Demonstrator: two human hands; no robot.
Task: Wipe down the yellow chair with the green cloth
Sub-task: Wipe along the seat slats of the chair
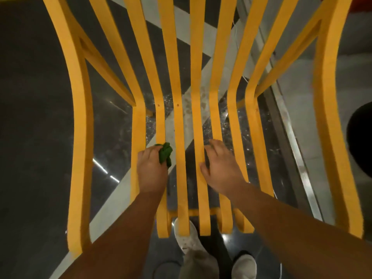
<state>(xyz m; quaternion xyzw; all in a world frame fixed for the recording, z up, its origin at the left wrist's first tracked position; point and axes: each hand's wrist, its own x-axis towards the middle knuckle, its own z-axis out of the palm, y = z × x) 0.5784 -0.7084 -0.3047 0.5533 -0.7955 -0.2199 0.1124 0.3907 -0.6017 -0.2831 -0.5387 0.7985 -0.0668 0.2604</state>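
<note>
Indoor hall or lobby: polished dark stone floor (40, 117) with pale stripes.

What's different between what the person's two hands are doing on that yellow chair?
The left hand is closed around a bunched green cloth; the right hand holds nothing. The left hand presses the cloth against a slat left of the seat's middle, while the right hand lies spread, fingers curled over slats right of the middle, seemingly bracing. Both are bare and rest on the seat of the yellow chair.
</note>
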